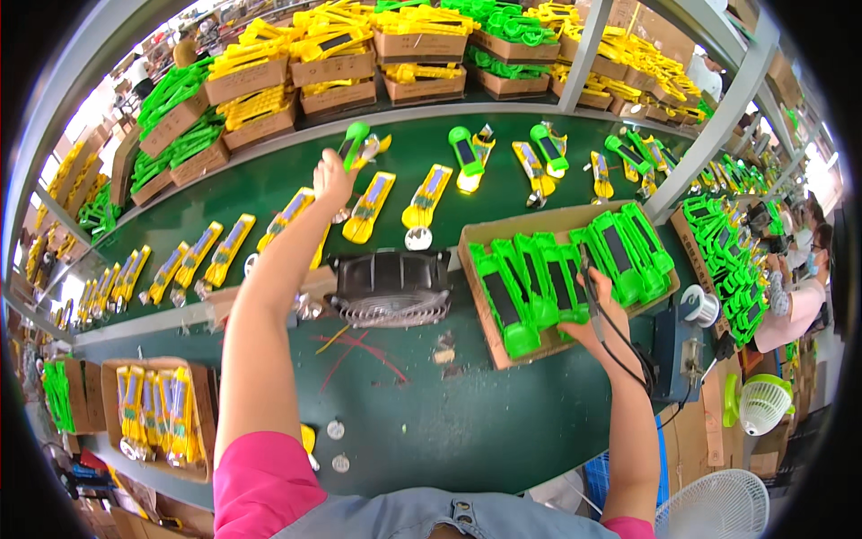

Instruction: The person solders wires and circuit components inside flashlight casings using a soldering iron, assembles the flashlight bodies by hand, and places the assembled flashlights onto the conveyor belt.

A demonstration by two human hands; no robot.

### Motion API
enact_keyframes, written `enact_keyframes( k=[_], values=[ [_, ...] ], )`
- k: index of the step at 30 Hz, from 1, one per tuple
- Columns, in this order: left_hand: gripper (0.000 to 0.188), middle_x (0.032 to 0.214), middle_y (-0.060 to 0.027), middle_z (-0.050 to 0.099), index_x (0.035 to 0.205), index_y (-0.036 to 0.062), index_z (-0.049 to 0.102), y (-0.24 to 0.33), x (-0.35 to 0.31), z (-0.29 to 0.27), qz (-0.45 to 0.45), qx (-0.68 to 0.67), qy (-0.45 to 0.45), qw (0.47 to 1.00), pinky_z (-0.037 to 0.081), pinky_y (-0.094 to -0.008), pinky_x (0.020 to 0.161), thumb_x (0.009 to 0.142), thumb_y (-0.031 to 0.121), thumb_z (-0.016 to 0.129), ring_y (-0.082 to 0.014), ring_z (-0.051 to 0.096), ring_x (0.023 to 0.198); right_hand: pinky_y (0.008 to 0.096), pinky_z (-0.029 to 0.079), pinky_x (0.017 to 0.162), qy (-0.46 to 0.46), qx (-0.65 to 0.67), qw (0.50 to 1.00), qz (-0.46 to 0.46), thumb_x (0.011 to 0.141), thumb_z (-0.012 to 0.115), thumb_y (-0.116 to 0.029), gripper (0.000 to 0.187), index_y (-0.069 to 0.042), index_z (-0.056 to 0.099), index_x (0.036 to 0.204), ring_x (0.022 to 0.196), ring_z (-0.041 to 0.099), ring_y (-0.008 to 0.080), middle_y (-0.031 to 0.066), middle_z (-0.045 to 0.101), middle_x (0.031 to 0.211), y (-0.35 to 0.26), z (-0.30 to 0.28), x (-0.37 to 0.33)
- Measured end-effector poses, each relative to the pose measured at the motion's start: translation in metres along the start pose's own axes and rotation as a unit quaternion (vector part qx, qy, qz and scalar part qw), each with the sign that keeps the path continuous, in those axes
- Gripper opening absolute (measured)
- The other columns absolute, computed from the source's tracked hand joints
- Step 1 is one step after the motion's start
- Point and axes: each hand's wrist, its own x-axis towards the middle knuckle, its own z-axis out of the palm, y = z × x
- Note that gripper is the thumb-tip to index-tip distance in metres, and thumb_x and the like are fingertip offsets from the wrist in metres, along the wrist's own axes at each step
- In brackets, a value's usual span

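My left hand (333, 182) reaches across the green conveyor belt, its fingers closed at the lower end of a green plastic casing (356, 137) with a round head. A yellow casing with silvery parts (375, 145) lies beside it. In my right hand (588, 316) is a dark pen-like soldering iron (588, 278) with a black cord. That hand is over a cardboard box (514, 359) of green casings, its fingertips against one green casing (567, 286). Exactly how those fingers hold the casing is hard to see.
A black fan (392, 283) stands between my arms. Right of the box are a blue soldering station (675, 350) and a solder spool (701, 306). Yellow casings (427, 198) line the belt. Stacked boxes (422, 47) rise behind it; another person (795, 305) sits at right.
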Motion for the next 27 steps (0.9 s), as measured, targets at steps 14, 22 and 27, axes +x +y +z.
enact_keyframes(
  k=[14, 22, 27],
  values=[
    [0.037, 0.094, -0.0219, 0.054, 0.116, 0.004, 0.043, 0.045, -0.025, 0.061, 0.222, 0.18, -0.157, 0.945, 0.051, -0.041, 0.069, 0.082, 0.017, 0.052, -0.0353, 0.059, 0.083, 0.0419, 0.048, 0.06, -0.002, -0.078, 0.996, 0.038, 0.067, 0.069, -0.024, 0.072, -0.01, 0.028, 0.125, 0.068, 0.06, 0.0353, 0.0169, 0.06, 0.084, -0.02, 0.003, 0.01],
    [0.095, 0.108, -0.0202, 0.043, 0.132, 0.0286, 0.029, 0.076, -0.025, -0.041, 0.185, -0.034, -0.161, 0.969, 0.046, -0.0415, 0.082, 0.05, 0.002, 0.07, -0.0376, 0.05, 0.098, 0.0418, 0.046, 0.058, 0.019, -0.065, 0.996, 0.06, 0.068, 0.065, -0.015, 0.067, -0.007, 0.026, 0.123, 0.068, 0.059, 0.0367, 0.0187, 0.058, 0.074, -0.015, 0.013, 0.0],
    [0.061, 0.101, -0.0137, 0.049, 0.109, 0.0147, 0.053, 0.074, -0.039, -0.19, 0.273, 0.04, -0.047, 0.96, 0.048, -0.0389, 0.075, 0.053, 0.019, 0.078, -0.0318, 0.056, 0.089, 0.0451, 0.046, 0.064, 0.062, 0.005, 0.994, 0.087, 0.062, 0.067, -0.011, 0.07, -0.008, 0.026, 0.118, 0.071, 0.056, 0.038, 0.0185, 0.057, 0.074, -0.016, 0.018, -0.003]
  ],
)
